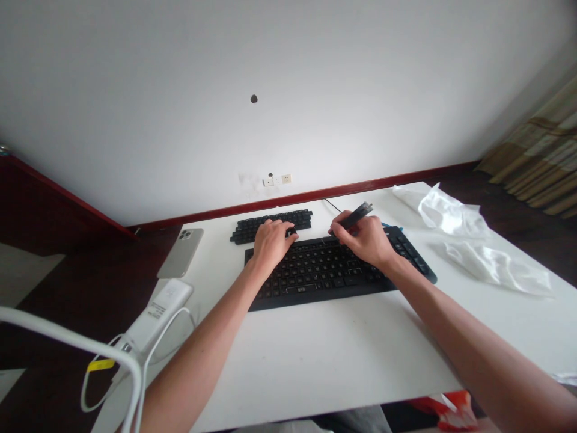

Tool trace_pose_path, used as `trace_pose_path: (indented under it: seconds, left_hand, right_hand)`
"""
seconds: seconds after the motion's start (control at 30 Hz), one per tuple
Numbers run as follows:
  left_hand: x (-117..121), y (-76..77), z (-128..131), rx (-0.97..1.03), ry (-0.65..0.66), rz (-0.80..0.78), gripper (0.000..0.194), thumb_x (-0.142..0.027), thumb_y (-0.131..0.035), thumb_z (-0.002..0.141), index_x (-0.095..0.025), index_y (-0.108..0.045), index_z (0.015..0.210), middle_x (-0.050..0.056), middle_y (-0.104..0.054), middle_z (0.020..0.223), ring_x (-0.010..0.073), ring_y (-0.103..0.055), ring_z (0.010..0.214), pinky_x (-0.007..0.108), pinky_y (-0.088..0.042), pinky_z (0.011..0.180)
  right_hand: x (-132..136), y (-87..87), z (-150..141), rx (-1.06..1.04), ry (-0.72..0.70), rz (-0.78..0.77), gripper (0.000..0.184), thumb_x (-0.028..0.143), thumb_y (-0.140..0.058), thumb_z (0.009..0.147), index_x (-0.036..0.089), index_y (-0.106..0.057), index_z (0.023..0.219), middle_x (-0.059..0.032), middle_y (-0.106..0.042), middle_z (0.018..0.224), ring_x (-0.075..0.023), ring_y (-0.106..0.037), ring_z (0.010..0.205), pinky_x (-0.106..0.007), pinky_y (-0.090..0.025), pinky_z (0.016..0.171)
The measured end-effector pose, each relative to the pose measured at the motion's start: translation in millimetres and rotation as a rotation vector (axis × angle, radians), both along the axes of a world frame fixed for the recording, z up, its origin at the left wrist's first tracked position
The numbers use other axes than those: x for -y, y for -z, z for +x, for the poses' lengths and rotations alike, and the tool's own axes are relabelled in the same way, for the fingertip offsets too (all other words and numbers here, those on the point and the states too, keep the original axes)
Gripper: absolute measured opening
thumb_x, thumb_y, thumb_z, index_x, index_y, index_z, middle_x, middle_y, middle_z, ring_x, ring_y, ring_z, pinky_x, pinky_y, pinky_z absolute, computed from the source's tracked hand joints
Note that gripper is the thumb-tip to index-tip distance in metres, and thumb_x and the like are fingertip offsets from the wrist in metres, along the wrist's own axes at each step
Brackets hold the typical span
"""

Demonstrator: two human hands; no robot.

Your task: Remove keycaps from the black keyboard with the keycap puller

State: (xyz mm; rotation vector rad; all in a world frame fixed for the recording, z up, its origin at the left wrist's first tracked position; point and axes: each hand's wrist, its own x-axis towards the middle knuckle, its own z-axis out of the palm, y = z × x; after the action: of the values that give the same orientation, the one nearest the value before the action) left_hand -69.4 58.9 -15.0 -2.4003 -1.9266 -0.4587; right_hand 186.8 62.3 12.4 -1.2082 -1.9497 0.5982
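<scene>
One white cable (72, 337) beside white power bank (155, 310), left end of table (315, 355). Black keyboard (315, 273) mid-table, below both hands. Left hand (271, 240): fingers bent, pinching small black piece (292, 231). Right hand (367, 237): closed around tilted dark pen-like tool (355, 218). Black key block (252, 228) behind keyboard; wall sockets (277, 180) farthest.

Bare hands (271, 245) and bare forearms (216, 337), with plain grey clothing (360, 419) partly visible at the bottom.
</scene>
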Motion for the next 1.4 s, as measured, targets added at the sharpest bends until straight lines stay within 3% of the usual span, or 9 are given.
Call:
trace_pose_path:
  seconds: [0.27, 0.7, 0.87, 1.1, 1.4]
  left_hand:
    - [1.9, 0.0, 1.1, 0.013, 0.013, 0.038, 0.021, -0.04, -0.074, 0.098, -0.026, -0.079, 0.113, 0.004, -0.073, 0.093, 0.0246, -0.062, 0.092, 0.035, -0.046, 0.08]
    - [1.4, 0.2, 0.7, -0.023, -0.012, 0.004, 0.031, -0.047, -0.064, 0.103, -0.025, -0.077, 0.121, 0.006, -0.076, 0.098, 0.0255, -0.064, 0.096, 0.036, -0.048, 0.082]
    - [1.8, -1.8, 1.3, -0.007, -0.011, 0.012, 0.031, -0.043, -0.069, 0.101, -0.024, -0.075, 0.125, 0.005, -0.076, 0.099, 0.0253, -0.064, 0.095, 0.036, -0.047, 0.082]
    - [5.3, -8.2, 4.3, -0.017, -0.002, 0.033, 0.012, -0.036, -0.074, 0.098, -0.028, -0.079, 0.105, 0.004, -0.074, 0.095, 0.0253, -0.063, 0.095, 0.038, -0.047, 0.084]
    - [5.1, -7.3, 5.1, -0.007, -0.009, 0.024, 0.011, -0.035, -0.074, 0.098, -0.028, -0.082, 0.103, 0.004, -0.075, 0.093, 0.0257, -0.064, 0.093, 0.039, -0.048, 0.082]
  right_hand:
    - [-1.0, 0.8, -0.3, -0.008, -0.001, -0.006, 0.025, 0.038, -0.062, 0.097, 0.018, -0.074, 0.088, -0.0039, -0.074, 0.071, -0.0185, -0.067, 0.058, -0.028, -0.052, 0.062]
    - [-1.2, 2.1, 1.1, 0.009, -0.002, 0.002, 0.025, 0.04, -0.062, 0.096, 0.019, -0.073, 0.087, -0.0031, -0.072, 0.067, -0.0196, -0.067, 0.058, -0.029, -0.053, 0.063]
    - [-1.2, 0.8, 0.9, 0.015, 0.002, 0.007, 0.024, 0.039, -0.063, 0.096, 0.019, -0.073, 0.086, -0.0024, -0.072, 0.067, -0.0194, -0.067, 0.058, -0.03, -0.053, 0.064]
    - [-0.7, -0.1, 0.3, 0.005, -0.003, -0.01, 0.023, 0.038, -0.062, 0.096, 0.02, -0.072, 0.085, -0.0034, -0.074, 0.07, -0.0198, -0.068, 0.058, -0.03, -0.054, 0.062]
    - [-1.0, 1.0, 0.8, 0.006, -0.004, 0.001, 0.023, 0.039, -0.063, 0.096, 0.02, -0.072, 0.086, -0.003, -0.074, 0.07, -0.0197, -0.068, 0.058, -0.03, -0.054, 0.062]
